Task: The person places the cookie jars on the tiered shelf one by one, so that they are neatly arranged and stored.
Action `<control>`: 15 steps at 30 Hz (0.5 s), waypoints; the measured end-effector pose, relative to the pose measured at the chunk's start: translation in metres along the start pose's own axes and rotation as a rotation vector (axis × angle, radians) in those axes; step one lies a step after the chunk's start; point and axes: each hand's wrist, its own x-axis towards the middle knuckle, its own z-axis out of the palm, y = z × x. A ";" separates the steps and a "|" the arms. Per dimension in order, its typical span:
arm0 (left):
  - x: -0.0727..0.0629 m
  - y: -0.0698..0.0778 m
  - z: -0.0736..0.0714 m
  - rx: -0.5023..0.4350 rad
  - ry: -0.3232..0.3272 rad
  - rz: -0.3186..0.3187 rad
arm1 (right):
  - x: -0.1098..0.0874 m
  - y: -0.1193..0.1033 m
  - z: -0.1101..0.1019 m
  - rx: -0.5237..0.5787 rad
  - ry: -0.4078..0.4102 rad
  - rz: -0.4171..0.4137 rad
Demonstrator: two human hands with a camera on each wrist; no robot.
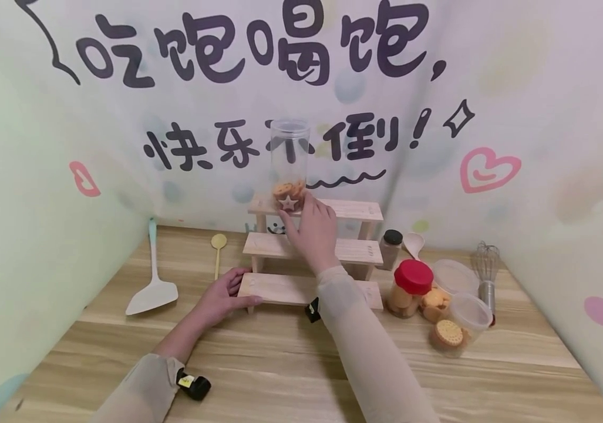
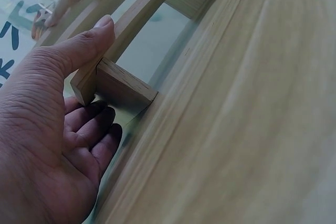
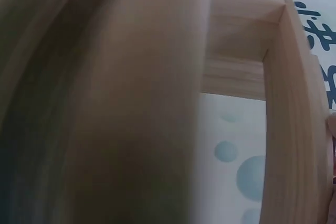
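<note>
On the top step of a three-tier wooden shelf (image 1: 280, 288) stands a tall clear jar (image 1: 289, 158), with orange crackers in its bottom and a star mark low on its front. My right hand (image 1: 316, 232) reaches over the lower steps and holds the jar near its base, thumb at the front and fingers round the right side. At the shelf's lower left end, my left hand (image 1: 222, 301) grips the bottom step. The left wrist view shows its thumb on the board and its fingers curled below. In the right wrist view, a blurred shape covers much of the shelf frame (image 3: 294, 129).
A white spatula (image 1: 154, 294) and a yellow spoon (image 1: 219, 242) lie left of the shelf. To its right are a black-lidded jar (image 1: 390, 252), a red-lidded jar (image 1: 409, 294), clear tubs of biscuits (image 1: 449, 335), a pale spoon (image 1: 414, 243) and a whisk (image 1: 487, 270). A printed cloth hangs behind.
</note>
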 end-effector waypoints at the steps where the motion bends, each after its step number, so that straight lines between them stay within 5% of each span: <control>1: 0.000 0.000 0.000 0.002 0.004 0.001 | -0.002 0.001 0.000 -0.001 0.015 -0.013; 15: -0.001 0.000 0.001 -0.003 0.008 0.011 | -0.024 0.018 -0.005 0.051 0.006 -0.090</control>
